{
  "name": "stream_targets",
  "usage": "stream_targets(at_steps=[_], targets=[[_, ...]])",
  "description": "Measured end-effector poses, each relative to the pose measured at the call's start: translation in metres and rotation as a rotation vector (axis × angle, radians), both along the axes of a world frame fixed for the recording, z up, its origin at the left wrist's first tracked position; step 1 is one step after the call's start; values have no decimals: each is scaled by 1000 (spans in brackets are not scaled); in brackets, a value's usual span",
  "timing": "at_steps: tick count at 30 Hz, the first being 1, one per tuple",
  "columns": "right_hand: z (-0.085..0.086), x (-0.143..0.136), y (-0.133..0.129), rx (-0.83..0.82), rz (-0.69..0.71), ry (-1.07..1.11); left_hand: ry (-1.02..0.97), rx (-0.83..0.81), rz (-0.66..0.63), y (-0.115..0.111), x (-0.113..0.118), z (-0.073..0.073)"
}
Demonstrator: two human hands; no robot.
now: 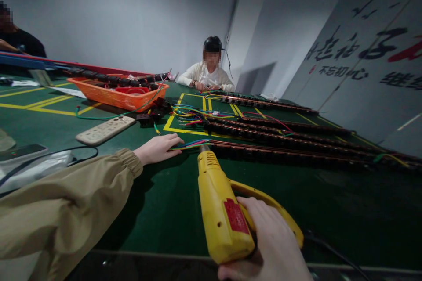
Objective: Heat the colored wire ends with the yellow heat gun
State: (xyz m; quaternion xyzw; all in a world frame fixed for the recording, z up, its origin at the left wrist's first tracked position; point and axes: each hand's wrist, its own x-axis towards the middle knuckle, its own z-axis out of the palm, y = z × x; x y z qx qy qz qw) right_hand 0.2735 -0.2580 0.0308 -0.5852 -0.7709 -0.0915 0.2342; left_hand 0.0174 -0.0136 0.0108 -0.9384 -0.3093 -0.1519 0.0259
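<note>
Nearest me, the right hand (267, 246) is wrapped around the grip of a yellow plastic heat gun with a red label (222, 210), its nozzle aimed at the ends of a bundle of coloured wires (193, 143) lying on the green felt worktop (171, 202). The left hand (158, 148), fingers flat and slightly spread, presses down on those wires just beside the nozzle. I'd say the heat wants keeping on the wire ends and off those fingertips, which sit very close. Counting outward: one heat gun, one white remote control (105, 130), one orange plastic tray (117, 92), about five long dark strips of components (283, 140), and two other people at the far edge.
</note>
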Motion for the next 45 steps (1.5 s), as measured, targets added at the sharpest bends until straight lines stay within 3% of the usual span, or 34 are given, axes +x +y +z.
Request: stream_targets(at_steps=[14,18,22,27,32,41,45], targets=[[-15,-1,0,216,-30,-46,6,137,195,3,1,0],[-19,-3,-3,272,-39,-110,70,156,284,2,-1,6],[-26,-8,-3,253,-85,-41,136,143,312,2,-12,15],[-32,-14,3,234,-116,41,29,-72,479,12,-37,11],[-30,-21,9,238,-86,35,-163,-351,414,24,-51,1],[-34,-43,11,211,-84,59,-346,-545,501,24,-51,-1],[-31,-61,13,151,-96,128,-423,-654,441,24,-52,0]])
